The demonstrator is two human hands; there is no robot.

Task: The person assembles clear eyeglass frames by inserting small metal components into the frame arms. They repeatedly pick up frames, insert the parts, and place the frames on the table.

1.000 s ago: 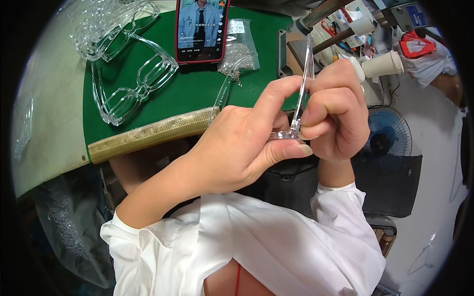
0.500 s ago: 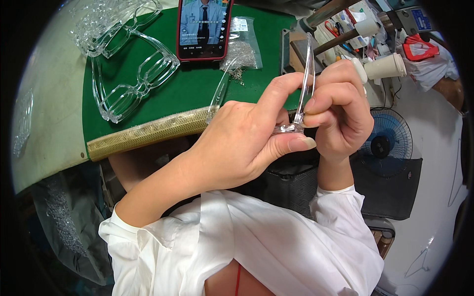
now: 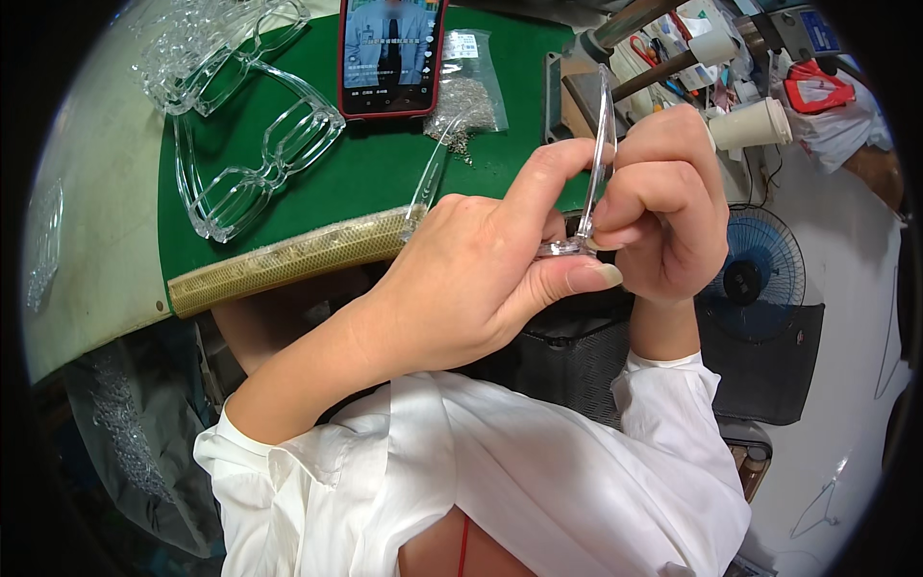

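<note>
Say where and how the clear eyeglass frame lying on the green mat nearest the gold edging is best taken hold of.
Probably by the narrow bridge of the clear eyeglass frame, coming from the near right: the front faces that way, while the temples run back toward the pile of clear frames.

L hand [image 3: 471,269] & R hand [image 3: 673,212] grip clear glasses [image 3: 598,173] just R of ctr; other pairs [image 3: 274,175] upper L, red-edged phone [image 3: 387,58] top ctr, blue fan [image 3: 742,282] mid-R.
</note>
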